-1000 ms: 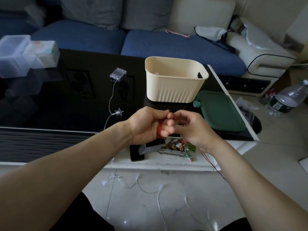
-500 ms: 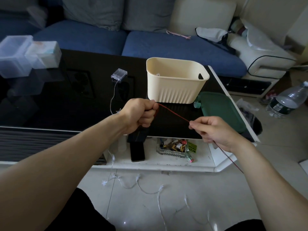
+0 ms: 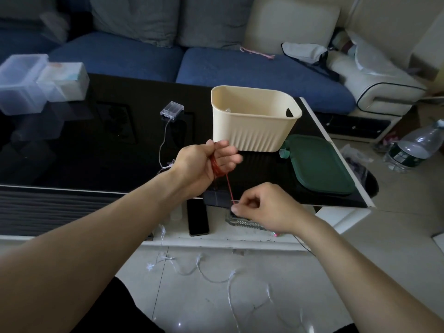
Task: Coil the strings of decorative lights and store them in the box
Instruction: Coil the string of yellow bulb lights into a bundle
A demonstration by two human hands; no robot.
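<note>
A red light string (image 3: 216,167) is wound in several loops around the fingers of my left hand (image 3: 206,162), which is raised in front of the cream box (image 3: 254,121). A strand runs down from the loops to my right hand (image 3: 262,207), which pinches it near the table's front edge. A second, clear string with star lights (image 3: 211,275) trails over the floor and up to a clear battery case (image 3: 171,109) on the black table. The box stands open, and its green lid (image 3: 319,164) lies to the right of it.
Clear plastic containers (image 3: 36,82) sit at the black table's (image 3: 72,152) far left. A phone (image 3: 197,218) and a glass tray lie on the lower white shelf. A blue sofa (image 3: 216,66) runs behind, and a water bottle (image 3: 415,147) lies on the floor at right.
My right hand has swung down and left, from beside the green lid to below my left hand, bringing the red strand with it. My left hand's fingers have loosened, showing the red loops.
</note>
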